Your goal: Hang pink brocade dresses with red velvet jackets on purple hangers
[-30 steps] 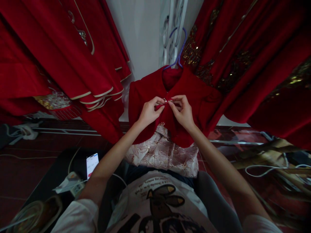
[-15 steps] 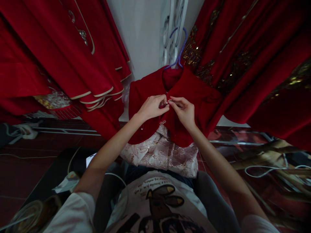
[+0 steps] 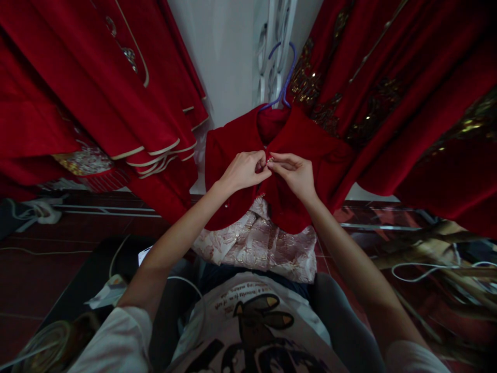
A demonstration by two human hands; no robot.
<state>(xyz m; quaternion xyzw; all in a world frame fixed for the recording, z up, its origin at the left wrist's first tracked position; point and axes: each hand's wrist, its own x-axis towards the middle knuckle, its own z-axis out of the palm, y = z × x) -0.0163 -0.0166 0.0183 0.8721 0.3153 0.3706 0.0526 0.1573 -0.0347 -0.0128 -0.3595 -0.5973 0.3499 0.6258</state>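
A short red jacket [image 3: 233, 142] hangs in front of me on a purple hanger [image 3: 289, 77]. My left hand [image 3: 245, 170] is closed in a pinch at the jacket's front edge. My right hand [image 3: 295, 175] meets it there, thumb and forefinger pinched on a small shiny fastener [image 3: 271, 160]. The fingertips of both hands nearly touch and hide part of the fastener. Lower on the front edge is another small shiny fastener [image 3: 261, 196]. Below the jacket hangs pale pink brocade cloth [image 3: 256, 246], which reaches down to my lap.
Red garments with pale trim [image 3: 155, 103] hang at left. Red garments with gold sequins [image 3: 407, 129] hang at right. The hanger hooks on a white metal frame [image 3: 262, 52]. A dark bench [image 3: 77, 290] stands at left; loose white cord [image 3: 419, 280] lies at right.
Both hands stay at the jacket's front opening. My right hand has shifted slightly, its fingers drawn closer to my left fingertips. The view has moved a little.
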